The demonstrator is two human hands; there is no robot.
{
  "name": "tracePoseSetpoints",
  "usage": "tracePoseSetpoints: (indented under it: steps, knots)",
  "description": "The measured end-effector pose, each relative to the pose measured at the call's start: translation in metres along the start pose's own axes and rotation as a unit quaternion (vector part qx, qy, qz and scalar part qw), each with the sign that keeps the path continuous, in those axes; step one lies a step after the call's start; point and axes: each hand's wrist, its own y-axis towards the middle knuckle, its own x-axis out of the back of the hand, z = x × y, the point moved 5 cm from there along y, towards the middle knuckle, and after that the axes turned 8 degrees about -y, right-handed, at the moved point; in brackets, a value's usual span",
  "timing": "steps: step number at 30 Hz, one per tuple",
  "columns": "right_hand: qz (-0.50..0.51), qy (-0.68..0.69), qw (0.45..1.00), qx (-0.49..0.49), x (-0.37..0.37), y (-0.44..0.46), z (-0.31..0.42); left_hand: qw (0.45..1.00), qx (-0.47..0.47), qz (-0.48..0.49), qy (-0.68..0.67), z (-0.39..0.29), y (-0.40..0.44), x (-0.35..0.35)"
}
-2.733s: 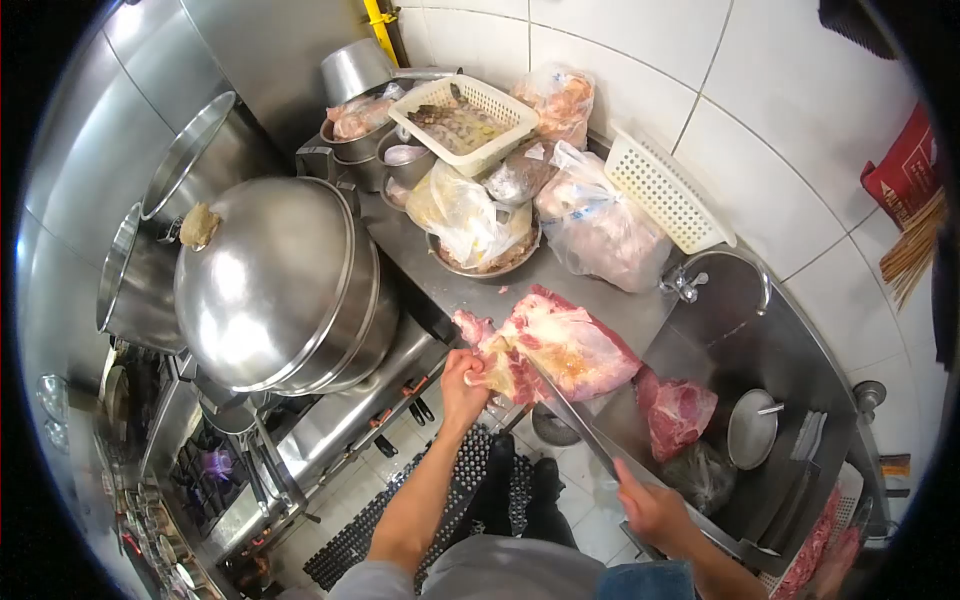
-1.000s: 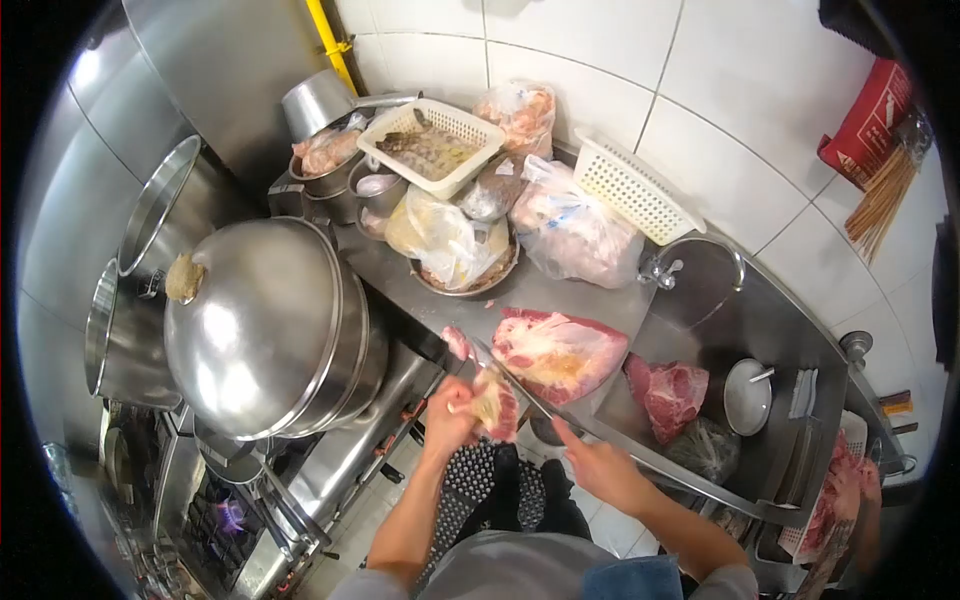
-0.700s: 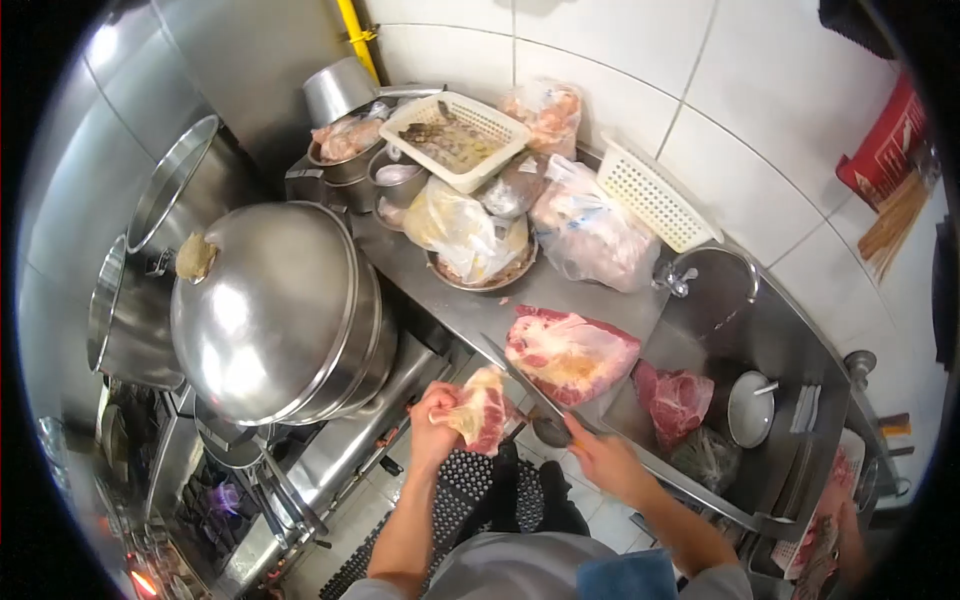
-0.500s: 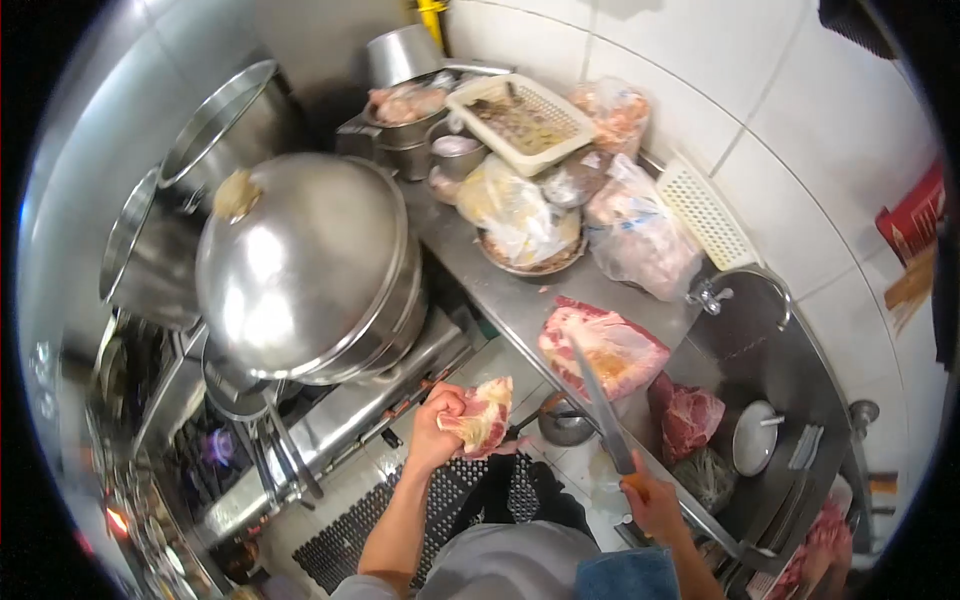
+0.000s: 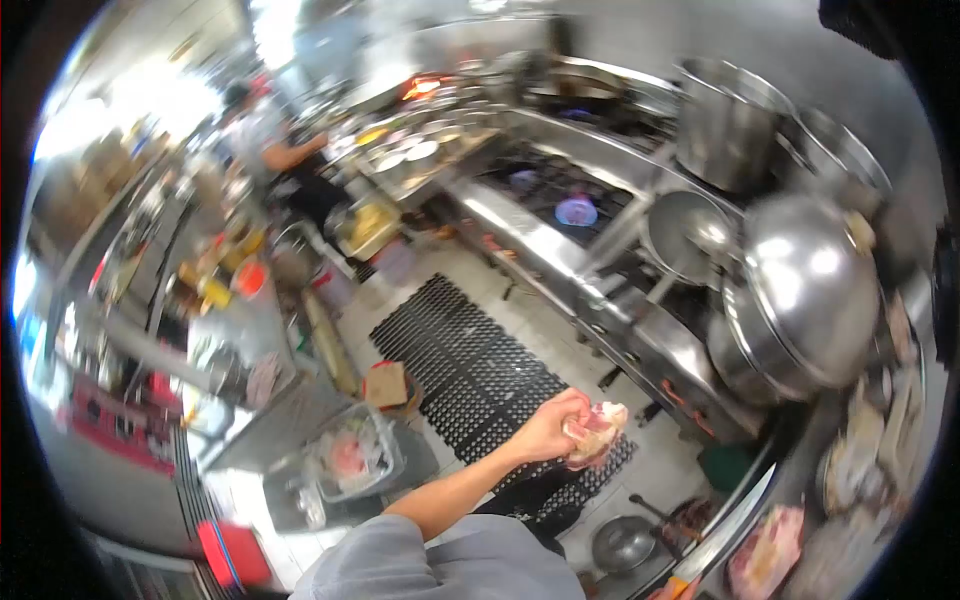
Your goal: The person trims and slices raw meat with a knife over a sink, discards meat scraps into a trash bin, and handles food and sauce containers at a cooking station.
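My left hand (image 5: 552,428) is closed round a piece of fatty red meat (image 5: 597,436), held up over the black perforated mat (image 5: 455,350). At the bottom right edge, my right hand (image 5: 672,590) shows only in part, wrapped round the orange handle of a knife (image 5: 728,530). The blade points up and to the right, along the edge of the metal counter. Beside the blade, the larger piece of meat (image 5: 766,552) lies on the counter.
A large domed steel pot (image 5: 800,290) and a wok (image 5: 688,236) stand on the stove, where a burner flame (image 5: 576,210) is lit. A co-worker (image 5: 265,140) stands at the far left. A plastic tub (image 5: 358,452) and a metal bowl (image 5: 623,544) sit low down.
The view has swung left, from the sink and meat counter to the stove and aisle. The cut piece stays in my left hand, the knife in my right. A co-worker has come into view.
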Motion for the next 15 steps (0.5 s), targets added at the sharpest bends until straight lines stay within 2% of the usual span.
tracePoseSetpoints:
  steps: [1, 4, 7, 8, 11, 14, 15]
  knots:
    - [-0.008, -0.035, 0.999, 0.024, 0.000, -0.001, 0.007, 0.999, 0.006, -0.044, 0.010, -0.009, -0.019, 0.028]
    - [0.040, 0.018, 0.997, 0.058, -0.035, -0.002, -0.011, 0.987, -0.005, -0.149, 0.058, -0.026, -0.079, 0.106]
    - [0.078, -0.069, 0.990, 0.091, -0.057, -0.013, 0.040, 0.962, 0.012, -0.254, 0.102, -0.048, -0.146, 0.178]
    - [0.059, -0.048, 0.980, 0.182, -0.070, -0.013, 0.036, 0.948, 0.030, -0.291, 0.127, -0.054, -0.170, 0.200]
    - [0.127, 0.010, 0.981, 0.148, -0.114, 0.004, -0.008, 0.901, 0.076, -0.371, 0.211, -0.073, -0.241, 0.264]
    - [0.199, 0.051, 0.974, 0.091, -0.138, -0.026, 0.069, 0.842, 0.084, -0.473, 0.244, -0.057, -0.314, 0.327]
    - [0.227, 0.075, 0.968, 0.072, -0.148, -0.030, 0.073, 0.818, 0.084, -0.508, 0.257, -0.046, -0.337, 0.344]
